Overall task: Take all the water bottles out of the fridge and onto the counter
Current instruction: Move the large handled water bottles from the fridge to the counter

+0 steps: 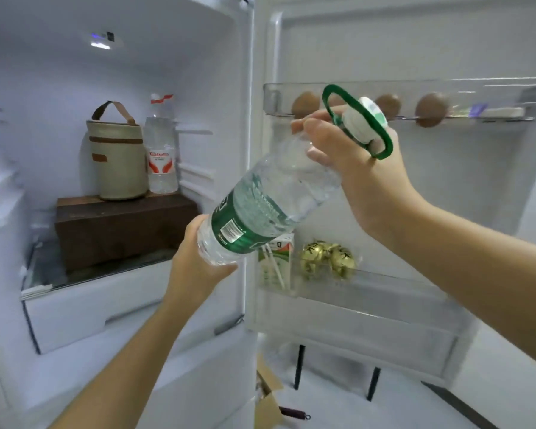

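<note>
A large clear water bottle (260, 205) with a green label, white cap and green carry ring is tilted in mid-air in front of the open fridge. My right hand (350, 156) grips its neck just below the cap. My left hand (195, 261) cups its base from underneath. A second, smaller water bottle (161, 150) with a red-and-white label stands upright inside the fridge, on a dark wooden box (121, 224) beside a beige bag (118, 156).
The fridge door (415, 41) is open on the right. Its upper shelf (492, 100) holds several brown eggs. The lower door shelf (384, 286) holds a drink carton (276, 261) and gold-wrapped balls (328, 258). A white drawer (106, 308) sits below the glass shelf. A cardboard box (266, 394) lies on the floor.
</note>
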Action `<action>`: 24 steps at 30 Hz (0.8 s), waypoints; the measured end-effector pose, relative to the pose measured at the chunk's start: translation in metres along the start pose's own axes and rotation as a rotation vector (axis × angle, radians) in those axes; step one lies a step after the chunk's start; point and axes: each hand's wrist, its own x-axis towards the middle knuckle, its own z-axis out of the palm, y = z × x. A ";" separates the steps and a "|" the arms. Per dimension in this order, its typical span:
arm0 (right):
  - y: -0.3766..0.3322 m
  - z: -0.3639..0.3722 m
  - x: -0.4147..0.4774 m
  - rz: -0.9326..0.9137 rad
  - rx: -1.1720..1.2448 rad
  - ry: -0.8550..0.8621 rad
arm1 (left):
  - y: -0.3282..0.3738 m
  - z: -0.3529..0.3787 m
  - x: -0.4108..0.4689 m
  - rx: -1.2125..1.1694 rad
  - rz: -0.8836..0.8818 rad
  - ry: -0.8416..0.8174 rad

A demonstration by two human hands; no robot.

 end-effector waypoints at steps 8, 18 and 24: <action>-0.050 -0.110 -0.069 0.083 0.000 0.146 | 0.066 0.084 -0.085 -0.073 -0.029 -0.259; -0.063 -0.242 -0.134 0.193 -0.214 0.455 | 0.127 0.252 -0.144 -0.239 -0.166 -0.636; -0.051 -0.342 -0.157 0.235 -0.396 0.617 | 0.167 0.379 -0.170 -0.357 -0.204 -0.836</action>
